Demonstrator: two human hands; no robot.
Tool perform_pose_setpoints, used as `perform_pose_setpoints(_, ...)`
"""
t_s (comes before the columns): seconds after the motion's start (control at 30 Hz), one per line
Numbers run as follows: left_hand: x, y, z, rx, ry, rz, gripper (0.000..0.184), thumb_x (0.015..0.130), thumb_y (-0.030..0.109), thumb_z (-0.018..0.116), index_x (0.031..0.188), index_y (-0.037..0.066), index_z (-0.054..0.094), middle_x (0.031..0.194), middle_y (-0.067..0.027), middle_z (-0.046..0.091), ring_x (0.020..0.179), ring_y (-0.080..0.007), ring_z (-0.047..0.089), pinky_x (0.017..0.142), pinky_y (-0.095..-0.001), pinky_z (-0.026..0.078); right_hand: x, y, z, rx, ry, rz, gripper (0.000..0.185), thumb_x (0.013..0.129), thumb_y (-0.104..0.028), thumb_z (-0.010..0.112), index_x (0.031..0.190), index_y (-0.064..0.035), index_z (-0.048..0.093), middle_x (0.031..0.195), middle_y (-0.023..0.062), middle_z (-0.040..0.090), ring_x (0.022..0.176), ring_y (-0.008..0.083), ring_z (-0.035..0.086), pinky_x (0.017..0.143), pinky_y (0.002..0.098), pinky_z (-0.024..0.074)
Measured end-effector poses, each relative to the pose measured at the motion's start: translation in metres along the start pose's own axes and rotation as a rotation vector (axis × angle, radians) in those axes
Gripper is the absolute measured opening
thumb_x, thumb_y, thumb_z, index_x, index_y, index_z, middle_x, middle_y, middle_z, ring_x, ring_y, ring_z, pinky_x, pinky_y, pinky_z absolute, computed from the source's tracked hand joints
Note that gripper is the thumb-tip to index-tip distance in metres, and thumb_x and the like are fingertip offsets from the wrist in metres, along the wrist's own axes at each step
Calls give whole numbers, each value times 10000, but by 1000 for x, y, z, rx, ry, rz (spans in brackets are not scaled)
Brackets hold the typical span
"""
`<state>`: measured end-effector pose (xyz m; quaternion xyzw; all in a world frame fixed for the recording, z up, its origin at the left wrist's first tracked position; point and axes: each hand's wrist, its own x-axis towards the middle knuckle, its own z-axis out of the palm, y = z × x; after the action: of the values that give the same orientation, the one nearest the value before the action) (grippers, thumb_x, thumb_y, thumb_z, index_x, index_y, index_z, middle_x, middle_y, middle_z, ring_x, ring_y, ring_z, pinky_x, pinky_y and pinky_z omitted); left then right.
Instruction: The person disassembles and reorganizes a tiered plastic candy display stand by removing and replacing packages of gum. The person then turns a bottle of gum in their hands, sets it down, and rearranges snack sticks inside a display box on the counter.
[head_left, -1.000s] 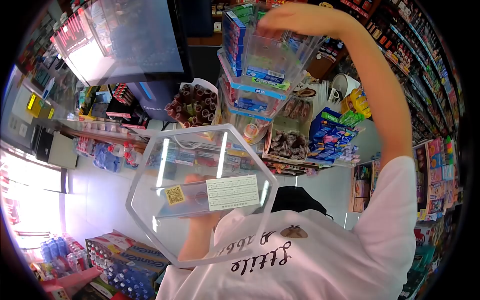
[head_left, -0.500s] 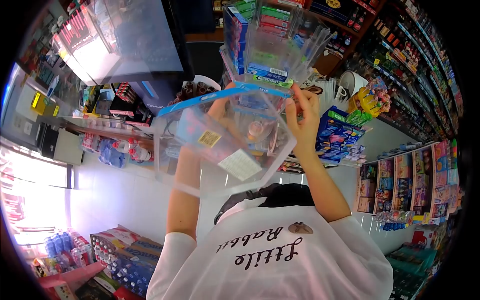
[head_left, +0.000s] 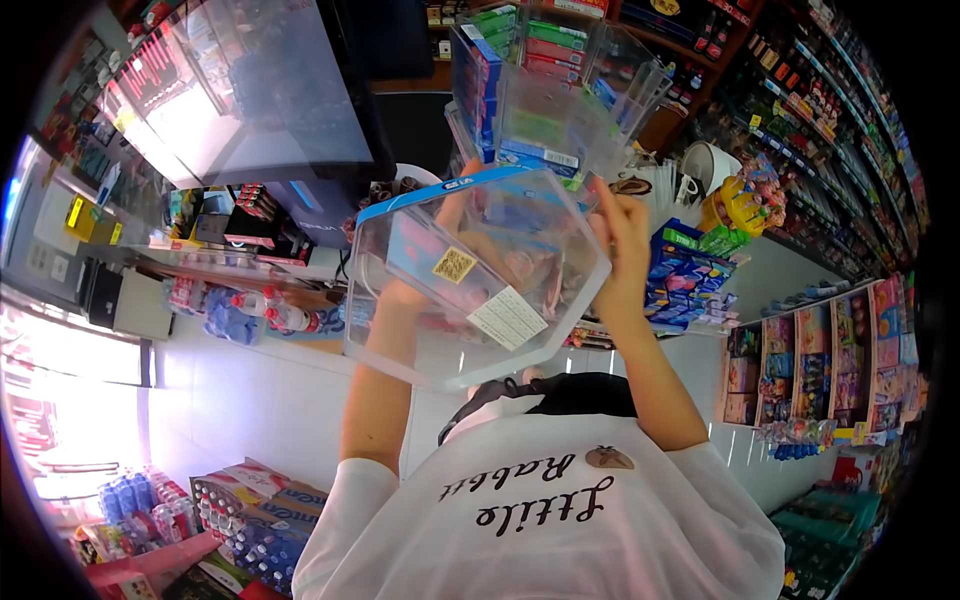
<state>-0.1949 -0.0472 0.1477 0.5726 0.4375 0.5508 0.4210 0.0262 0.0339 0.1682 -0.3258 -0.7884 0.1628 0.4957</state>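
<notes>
At left of centre, a forearm is rising nearly upright from the sleeve, and the left hand (head_left: 408, 296) is showing through the clear plastic box (head_left: 472, 287), its grip appearing to be closing around the far side. The blue-banded box is filling mid-frame, tilting, and looking light, stiff and slick; its thin walls are probably inviting cracks under a squeeze, so the opposite side edges are offering the safest hold. Above it, the gum rack (head_left: 541, 100) is standing on the bench. Right of centre, the right hand (head_left: 622, 255) is reaching up with bent elbow, fingers slightly apart and resting at the box's right edge; whether that grip is clamping, one cannot tell. Blue packets (head_left: 680, 275) are sitting just beside it.
</notes>
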Motion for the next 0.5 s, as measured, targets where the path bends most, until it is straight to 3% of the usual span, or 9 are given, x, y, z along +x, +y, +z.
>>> perform_pose_setpoints(0.1, -10, -1, -1, -115, 55, 5, 779, 853, 109, 623, 1454, 82, 128, 880, -110, 645, 784, -177, 638, 766, -304, 519, -3, -6, -27, 116, 99, -59, 314, 892, -216, 579, 1131, -14, 610, 1010, 110, 511, 925, 237, 495, 785, 323, 417)
perform_pose_setpoints(0.17, -21, -1, 2, -265, 114, 21, 728, 865, 120, 611, 1434, 77, 160, 908, -108, 630, 810, -175, 626, 776, -305, 515, -20, -24, -56, 298, 45, 10, 357, 852, -318, 619, 1064, -31, 626, 1059, 114, 506, 931, 255, 492, 812, 359, 398)
perform_pose_setpoints(0.23, -29, 1, 12, -443, 182, 53, 677, 877, 131, 598, 1414, 71, 191, 936, -105, 616, 837, -172, 614, 785, -307, 512, -19, -44, -78, 275, -94, -270, 459, 795, -485, 649, 1049, -103, 653, 1097, 113, 497, 988, 292, 484, 904, 454, 401)
perform_pose_setpoints(0.3, -31, 6, 30, -620, 245, 96, 627, 889, 143, 586, 1394, 66, 223, 963, -103, 602, 863, -170, 603, 794, -309, 509, -6, -72, -84, 125, -175, -537, 550, 714, -644, 647, 1026, -192, 673, 1150, 96, 491, 1073, 318, 466, 1005, 605, 321)
perform_pose_setpoints(0.43, -13, 39, 76, -856, 307, 204, 532, 913, 165, 562, 1355, 55, 286, 1019, -98, 573, 917, -166, 579, 813, -312, 503, 1, -87, -97, -11, -197, -721, 418, 763, -599, 629, 1012, -268, 684, 1193, 28, 524, 1181, 314, 428, 1019, 697, 247)
perform_pose_setpoints(0.5, 5, 67, 87, -899, 302, 275, 487, 925, 176, 550, 1335, 49, 318, 1047, -95, 559, 943, -164, 567, 823, -313, 500, 14, -88, -99, -114, -137, -881, 330, 806, -521, 633, 1021, -275, 684, 1203, -2, 542, 1212, 305, 418, 994, 714, 261)
